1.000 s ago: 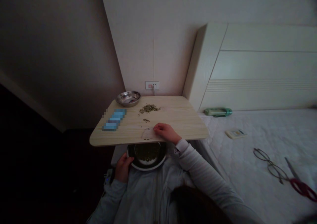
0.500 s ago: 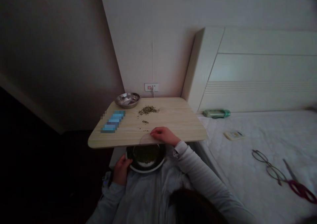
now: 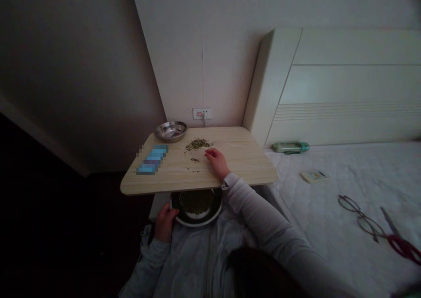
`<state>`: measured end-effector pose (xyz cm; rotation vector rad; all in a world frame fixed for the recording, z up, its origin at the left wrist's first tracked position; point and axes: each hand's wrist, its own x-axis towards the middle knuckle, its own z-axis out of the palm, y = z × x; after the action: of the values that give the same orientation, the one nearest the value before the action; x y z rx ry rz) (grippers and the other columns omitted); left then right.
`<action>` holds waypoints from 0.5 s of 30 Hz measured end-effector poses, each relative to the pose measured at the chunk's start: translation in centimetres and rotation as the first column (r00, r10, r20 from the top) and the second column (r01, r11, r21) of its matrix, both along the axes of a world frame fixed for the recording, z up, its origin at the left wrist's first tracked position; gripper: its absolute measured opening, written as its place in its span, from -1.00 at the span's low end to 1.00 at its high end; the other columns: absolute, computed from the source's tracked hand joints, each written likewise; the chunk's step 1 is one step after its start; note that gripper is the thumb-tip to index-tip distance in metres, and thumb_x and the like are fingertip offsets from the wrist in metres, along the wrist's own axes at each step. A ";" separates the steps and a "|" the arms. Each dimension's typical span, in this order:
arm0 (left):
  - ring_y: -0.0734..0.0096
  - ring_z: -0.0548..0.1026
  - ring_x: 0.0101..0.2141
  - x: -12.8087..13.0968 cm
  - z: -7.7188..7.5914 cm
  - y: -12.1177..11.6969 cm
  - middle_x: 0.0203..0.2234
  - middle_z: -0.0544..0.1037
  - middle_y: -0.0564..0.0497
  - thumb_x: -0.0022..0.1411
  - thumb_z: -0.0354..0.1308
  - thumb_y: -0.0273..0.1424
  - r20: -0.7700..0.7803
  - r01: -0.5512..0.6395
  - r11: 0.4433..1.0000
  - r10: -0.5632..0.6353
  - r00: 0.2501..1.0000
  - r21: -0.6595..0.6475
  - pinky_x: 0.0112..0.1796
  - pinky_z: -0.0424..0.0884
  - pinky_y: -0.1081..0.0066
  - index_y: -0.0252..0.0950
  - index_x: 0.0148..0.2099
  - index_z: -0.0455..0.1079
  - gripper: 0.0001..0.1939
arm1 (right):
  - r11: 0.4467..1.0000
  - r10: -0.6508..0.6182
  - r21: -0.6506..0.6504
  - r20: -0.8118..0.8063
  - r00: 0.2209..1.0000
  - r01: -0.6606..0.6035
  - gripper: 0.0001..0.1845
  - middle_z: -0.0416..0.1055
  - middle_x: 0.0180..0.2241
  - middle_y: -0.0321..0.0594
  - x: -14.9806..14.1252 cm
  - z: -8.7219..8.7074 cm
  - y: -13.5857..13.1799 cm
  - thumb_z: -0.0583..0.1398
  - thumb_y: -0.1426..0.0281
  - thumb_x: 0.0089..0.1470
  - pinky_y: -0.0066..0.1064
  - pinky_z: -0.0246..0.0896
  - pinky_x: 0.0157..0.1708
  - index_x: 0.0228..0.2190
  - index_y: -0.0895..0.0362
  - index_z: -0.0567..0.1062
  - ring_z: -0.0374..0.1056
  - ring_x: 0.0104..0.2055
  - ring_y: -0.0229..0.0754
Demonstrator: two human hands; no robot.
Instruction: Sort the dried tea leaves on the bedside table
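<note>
My left hand (image 3: 165,224) grips the left rim of a dark, white-edged bowl (image 3: 201,223), thumb over the rim. The bowl sits at my lap, partly under the table's near edge, with small dark green bits (image 3: 197,200) inside. Over the wooden table, my right hand (image 3: 217,163) has its fingers pinched together. A faint, thin see-through piece seems to be in them, its outline barely visible. Just beyond the fingertips lies a loose pile of green-brown bits (image 3: 199,144). A smaller cluster of bits (image 3: 195,160) lies left of the hand.
On the light wooden table (image 3: 250,157) stand a steel bowl (image 3: 171,132), back left, and a blurred-out blue item (image 3: 153,159). On the bed at right lie a green bottle (image 3: 290,147), a pale flat packet (image 3: 314,176), glasses (image 3: 360,217) and red-handled scissors (image 3: 403,247).
My right hand has moved forward from the table's near edge to the pile. My left hand still holds the bowl. The view has shifted slightly.
</note>
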<state>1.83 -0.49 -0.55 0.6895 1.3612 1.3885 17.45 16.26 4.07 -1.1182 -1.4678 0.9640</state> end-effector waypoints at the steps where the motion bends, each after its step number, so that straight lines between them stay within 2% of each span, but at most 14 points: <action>1: 0.49 0.31 -0.56 0.0 0.0 0.0 -0.67 0.36 0.13 -0.25 0.06 -0.44 -0.001 0.005 1.000 -0.005 1.000 0.006 -0.49 0.19 0.48 -0.33 -0.47 0.27 -0.84 | 0.999 -0.022 0.046 0.041 0.999 0.020 -0.80 0.30 -0.44 -0.26 0.0 -0.1 -0.1 0.00 0.42 -0.22 -0.50 0.06 -0.32 -0.43 0.18 0.29 0.19 -0.39 -0.38; 4: 0.49 0.32 -0.57 -0.1 -0.2 0.1 -0.66 0.37 0.12 -0.25 0.06 -0.45 0.003 0.014 1.000 -0.014 1.000 0.015 -0.49 0.19 0.47 -0.33 -0.44 0.28 -0.81 | 0.985 -0.057 0.173 0.189 0.980 0.024 -0.79 0.30 -0.42 -0.26 0.0 0.0 -0.7 -0.02 0.44 -0.19 -0.49 0.05 -0.30 -0.42 0.17 0.31 0.18 -0.38 -0.36; 7: 0.50 0.31 -0.58 -0.2 -0.5 0.2 -0.66 0.38 0.13 -0.25 0.07 -0.46 0.008 0.004 1.000 -0.004 1.000 0.009 -0.49 0.19 0.48 -0.32 -0.44 0.27 -0.81 | 0.963 -0.036 0.263 0.329 0.944 -0.055 -0.79 0.30 -0.42 -0.27 -0.1 0.2 -1.3 -0.02 0.45 -0.19 -0.47 0.03 -0.28 -0.43 0.15 0.34 0.17 -0.36 -0.35; 10: 0.53 0.30 -0.59 -0.2 -0.4 0.2 -0.67 0.38 0.15 -0.26 0.07 -0.47 0.005 -0.013 1.000 0.013 1.000 -0.006 -0.51 0.18 0.51 -0.31 -0.47 0.27 -0.84 | 0.948 -0.014 0.298 0.397 0.918 -0.115 -0.78 0.31 -0.40 -0.27 -0.1 0.3 -1.5 -0.01 0.47 -0.19 -0.48 0.02 -0.28 -0.42 0.14 0.35 0.17 -0.35 -0.34; 15: 0.56 0.29 -0.61 0.1 0.2 0.1 -0.69 0.37 0.16 -0.27 0.07 -0.47 -0.002 -0.015 1.000 0.015 1.000 -0.017 -0.54 0.17 0.53 -0.32 -0.50 0.28 -0.86 | 0.947 -0.002 0.292 0.422 0.907 -0.134 -0.80 0.31 -0.44 -0.29 -0.1 0.1 -1.5 -0.01 0.48 -0.21 -0.49 0.03 -0.31 -0.44 0.15 0.34 0.18 -0.38 -0.35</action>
<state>1.96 -0.35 -0.39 0.6705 1.3814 1.3870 17.39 14.75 4.14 -1.0799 -1.9413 0.5181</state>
